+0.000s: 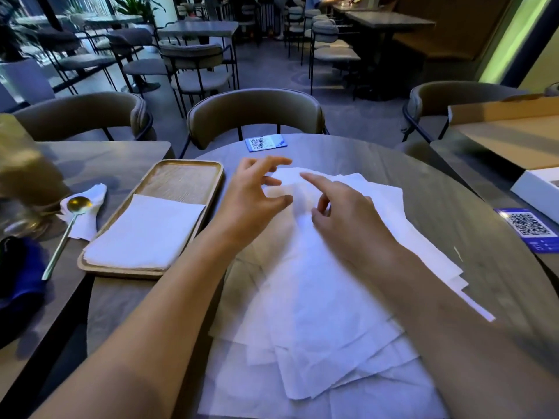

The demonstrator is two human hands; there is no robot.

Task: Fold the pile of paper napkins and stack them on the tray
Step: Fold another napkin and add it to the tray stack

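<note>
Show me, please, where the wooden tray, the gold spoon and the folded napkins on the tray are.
wooden tray (184,179): head view, bare far floor.
gold spoon (79,204): head view, bowl.
folded napkins (142,234): head view, top sheet's middle.

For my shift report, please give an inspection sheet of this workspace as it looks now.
Surface: round grey table, a second table adjoining at left.
Job's things: loose pile of unfolded napkins; folded napkins on the wooden tray.
Clutter: gold spoon on a crumpled napkin; QR cards; white box; blue cloth.
Hands: left hand and right hand over the pile, fingers loosely spread, gripping nothing.
Cables: nothing seen.
Surroundings: cafe chairs and tables; a person seated far back.
</note>
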